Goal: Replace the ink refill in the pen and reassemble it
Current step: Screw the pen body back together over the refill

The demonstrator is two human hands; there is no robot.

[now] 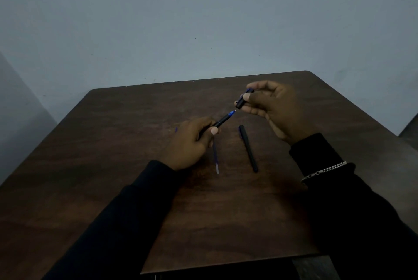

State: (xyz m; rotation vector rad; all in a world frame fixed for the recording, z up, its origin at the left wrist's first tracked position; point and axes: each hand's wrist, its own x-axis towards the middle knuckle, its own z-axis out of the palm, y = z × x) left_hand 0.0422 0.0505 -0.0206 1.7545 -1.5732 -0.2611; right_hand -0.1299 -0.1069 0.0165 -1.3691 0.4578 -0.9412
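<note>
While the left hand (190,141) grips the black pen with its blue tip (224,119), the right hand (278,110) pinches the short black cap (243,99) just beyond the nib; a thin blue refill (216,157) and a second black pen (248,148) lie on the dark wooden desk (113,144).

The table (113,144) was dark wood grain with a dull, faintly scuffed finish. The uncapped pen (222,119) had a matt black plastic barrel and a translucent blue section near its tip; the loose cap (241,101) and capped pen (248,148) looked the same matt black. The refill (215,155) was thin, clear plastic. A shiny metal bracelet (323,170) lay over a dark cloth sleeve (352,212).
</note>
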